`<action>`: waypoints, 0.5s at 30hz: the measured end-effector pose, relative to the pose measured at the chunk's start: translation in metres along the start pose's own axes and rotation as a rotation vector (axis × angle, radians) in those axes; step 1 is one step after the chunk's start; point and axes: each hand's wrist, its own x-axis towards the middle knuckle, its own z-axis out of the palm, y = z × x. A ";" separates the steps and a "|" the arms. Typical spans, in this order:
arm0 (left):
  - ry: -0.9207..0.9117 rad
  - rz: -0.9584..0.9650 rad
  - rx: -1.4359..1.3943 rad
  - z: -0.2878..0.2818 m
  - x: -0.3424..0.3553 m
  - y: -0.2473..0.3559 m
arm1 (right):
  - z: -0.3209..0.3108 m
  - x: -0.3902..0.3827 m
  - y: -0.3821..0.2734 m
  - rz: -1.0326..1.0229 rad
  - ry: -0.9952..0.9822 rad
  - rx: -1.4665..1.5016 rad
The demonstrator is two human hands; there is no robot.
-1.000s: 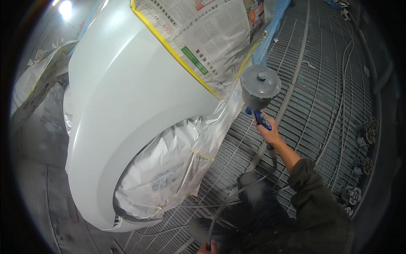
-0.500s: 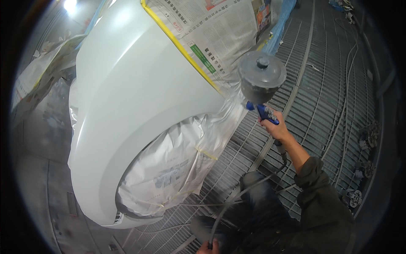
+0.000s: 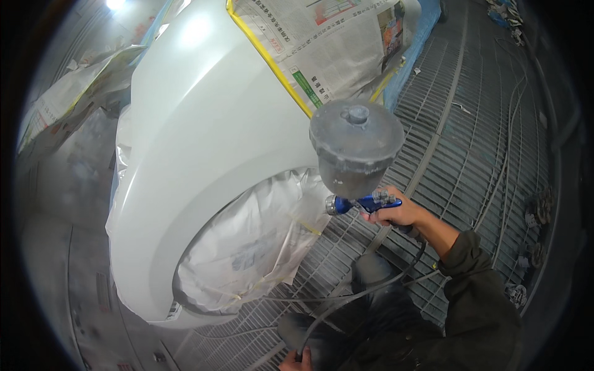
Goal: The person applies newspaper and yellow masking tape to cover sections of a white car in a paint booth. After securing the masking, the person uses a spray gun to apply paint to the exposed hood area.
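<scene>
My right hand (image 3: pixel 399 210) is wrapped round the handle of a blue spray gun (image 3: pixel 374 201). A grey, lidded paint cup (image 3: pixel 356 142) sits on top of the gun. The nozzle points left at the white car fender (image 3: pixel 179 148), apart from it, close to the rear edge of the wheel arch. At the lower edge, my left hand (image 3: pixel 296 361) is closed on the air hose (image 3: pixel 328 311), which loops up to the gun's handle. White masking sheet (image 3: pixel 247 247) covers the wheel opening, held with strips of yellow tape.
Newspaper (image 3: pixel 334 49) edged with yellow tape covers the panel above the fender, with blue film (image 3: pixel 411 55) beside it. The floor is metal grating (image 3: pixel 461 161). More hoses (image 3: pixel 508 136) run along the right, near crumpled bundles (image 3: pixel 538 207). Masking paper (image 3: pixel 68 93) hangs at the left.
The spray gun has come down and to the left with my right hand, and its nozzle now points more toward the wheel arch. My left hand stays on the hose.
</scene>
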 end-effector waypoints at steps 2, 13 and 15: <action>-0.013 -0.075 0.057 -0.006 -0.003 0.015 | -0.004 0.004 -0.005 -0.030 0.138 -0.073; 0.045 -0.008 -0.051 -0.011 -0.007 0.015 | -0.006 0.000 -0.058 -0.341 0.676 -0.273; 0.087 0.003 -0.036 -0.014 -0.009 0.009 | 0.005 -0.008 -0.070 -0.147 0.426 -0.195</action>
